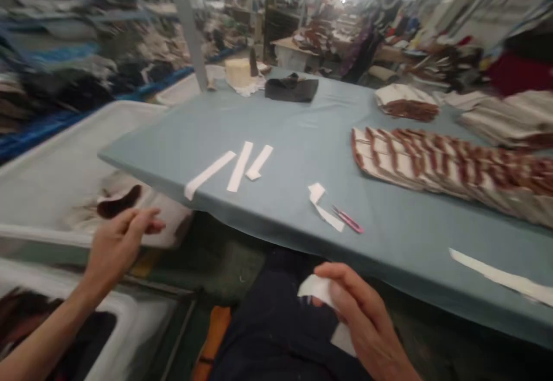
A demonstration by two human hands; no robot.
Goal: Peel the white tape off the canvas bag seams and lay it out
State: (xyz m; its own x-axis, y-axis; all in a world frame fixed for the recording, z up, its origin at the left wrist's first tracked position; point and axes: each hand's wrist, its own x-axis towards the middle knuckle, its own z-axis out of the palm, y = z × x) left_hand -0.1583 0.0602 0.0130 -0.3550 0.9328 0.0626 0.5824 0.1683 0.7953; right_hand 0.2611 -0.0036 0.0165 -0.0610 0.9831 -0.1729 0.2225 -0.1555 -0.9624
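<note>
My right hand [360, 317] is low over my lap, below the table's near edge, fingers curled round a white scrap of paper or fabric [317, 290]. My left hand [116, 242] reaches out to the left over a white bin [56, 173], fingers loosely bent and apart, with nothing visible in them. Inside that bin lies a dark brown and white piece [118, 201], just beyond my fingertips. On the grey-blue table [302, 139] lie white strips [239, 166] and small pink snips [348, 219] beside a folded white strip [324, 207].
A long fanned row of brown-and-white striped pieces [453, 168] covers the table's right side, with more stacks [406, 102] behind. A dark cloth [291, 88] and a cream roll [238, 72] sit at the far end. Another white strip [501, 277] lies near the right. A second bin [86, 329] stands lower left.
</note>
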